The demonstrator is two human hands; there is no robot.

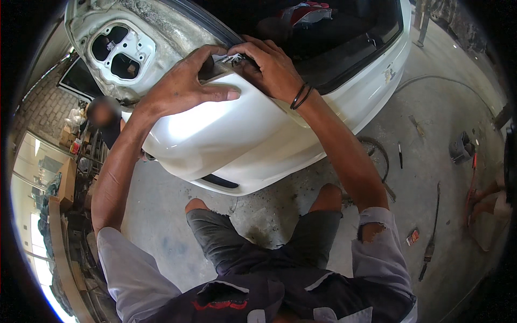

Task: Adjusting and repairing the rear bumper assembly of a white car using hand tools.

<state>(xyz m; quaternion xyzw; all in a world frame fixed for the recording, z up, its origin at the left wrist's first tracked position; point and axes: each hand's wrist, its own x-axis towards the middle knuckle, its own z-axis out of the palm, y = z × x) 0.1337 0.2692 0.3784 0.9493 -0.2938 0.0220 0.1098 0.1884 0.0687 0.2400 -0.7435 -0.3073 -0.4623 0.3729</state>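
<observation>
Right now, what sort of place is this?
Probably a car body workshop: a white car with an exposed metal panel, loose items strewn on the grey floor, and cluttered storage with a cardboard box.

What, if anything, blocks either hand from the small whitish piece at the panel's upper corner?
Nothing visible. The small whitish piece shows between the left hand and right hand, at the upper corner of the white car panel. Whether anything behind the fingers obstructs them, I can't tell.
</observation>
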